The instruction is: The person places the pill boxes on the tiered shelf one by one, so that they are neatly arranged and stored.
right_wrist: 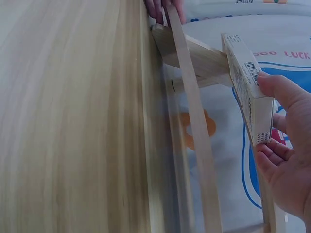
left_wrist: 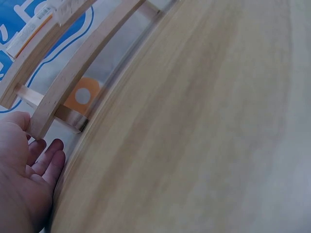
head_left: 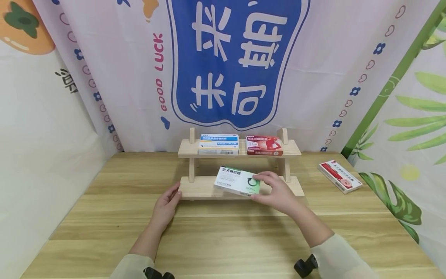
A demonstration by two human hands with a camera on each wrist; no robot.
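flat white-and-green cardboard box (head_left: 232, 180) | held at right end, askew, printed face up | raised above lower board (head_left: 196, 188) of pale two-tier wooden shelf (head_left: 186, 149) | shelf upright

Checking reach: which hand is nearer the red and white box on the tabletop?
Right. The right hand, holding the white-green box, is left of the tabletop box, apart from it; the left hand is farther left, at the left end of the wooden rack.
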